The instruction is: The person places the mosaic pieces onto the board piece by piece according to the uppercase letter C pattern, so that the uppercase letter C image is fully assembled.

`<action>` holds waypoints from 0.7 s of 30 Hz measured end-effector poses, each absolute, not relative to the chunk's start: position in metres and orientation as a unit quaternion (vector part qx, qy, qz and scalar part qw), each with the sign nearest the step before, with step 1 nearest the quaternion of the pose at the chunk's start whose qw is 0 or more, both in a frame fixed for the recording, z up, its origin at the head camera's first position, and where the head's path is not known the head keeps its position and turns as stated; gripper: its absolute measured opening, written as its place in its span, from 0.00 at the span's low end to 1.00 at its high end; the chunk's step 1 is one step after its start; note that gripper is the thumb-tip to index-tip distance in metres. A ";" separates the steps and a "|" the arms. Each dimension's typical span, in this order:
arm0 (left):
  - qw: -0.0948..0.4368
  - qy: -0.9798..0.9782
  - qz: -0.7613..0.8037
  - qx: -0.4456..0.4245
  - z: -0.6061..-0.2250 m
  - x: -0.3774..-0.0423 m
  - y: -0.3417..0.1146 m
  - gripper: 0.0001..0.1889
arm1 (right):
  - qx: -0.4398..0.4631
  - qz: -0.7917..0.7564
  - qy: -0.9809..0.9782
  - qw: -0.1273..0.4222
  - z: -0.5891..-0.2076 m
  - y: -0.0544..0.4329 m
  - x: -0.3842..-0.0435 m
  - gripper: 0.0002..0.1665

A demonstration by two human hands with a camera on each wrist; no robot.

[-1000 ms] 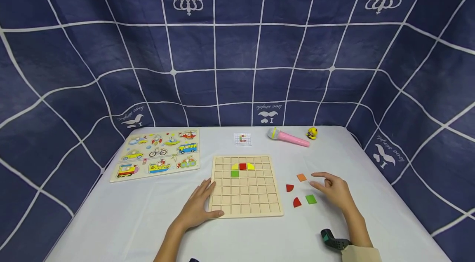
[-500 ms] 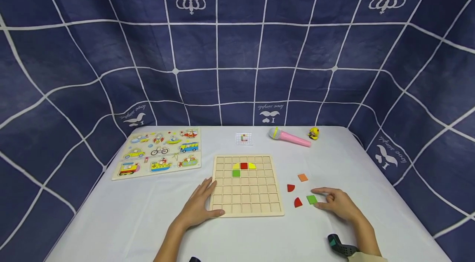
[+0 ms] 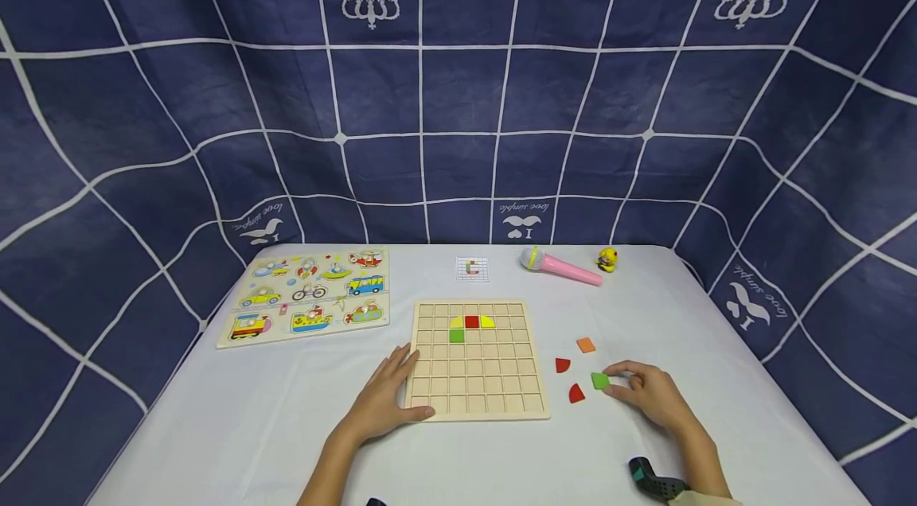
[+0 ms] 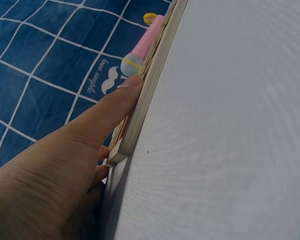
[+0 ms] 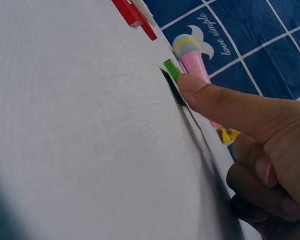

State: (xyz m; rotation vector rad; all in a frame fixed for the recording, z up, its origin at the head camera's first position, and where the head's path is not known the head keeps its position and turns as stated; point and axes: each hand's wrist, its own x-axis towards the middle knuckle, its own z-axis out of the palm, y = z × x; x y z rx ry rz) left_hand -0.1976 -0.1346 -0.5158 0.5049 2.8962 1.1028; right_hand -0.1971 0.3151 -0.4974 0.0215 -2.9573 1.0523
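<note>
A wooden grid board (image 3: 476, 387) lies on the white table. My left hand (image 3: 385, 398) rests at its near left corner, fingers along the left edge and thumb over the front edge; the left wrist view shows the thumb (image 4: 112, 107) lying along the board's rim. Between right thumb and index finger, my right hand (image 3: 655, 395) pinches a green square tile (image 3: 599, 381); in the right wrist view the tile (image 5: 171, 69) stands tilted above its dark shadow. Set in the grid are a green square (image 3: 457, 336), a red square (image 3: 471, 322) and two yellow quarter-round tiles (image 3: 487, 322).
Two red quarter-round tiles (image 3: 576, 394) and an orange square (image 3: 586, 345) lie right of the board. Behind stand a small pattern card (image 3: 473, 269), a pink toy microphone (image 3: 566, 267) and a yellow figurine (image 3: 607, 258). A vehicle peg puzzle (image 3: 315, 303) lies at the left.
My right hand has come down from beside the orange tile to the green square, taken it between thumb and index finger and shifted it slightly. The left hand stays at the board.
</note>
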 end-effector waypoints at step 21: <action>0.010 0.924 0.350 0.156 -0.514 -0.197 -0.135 0.54 | 0.111 0.358 -0.922 0.094 -0.489 0.222 -0.222 0.17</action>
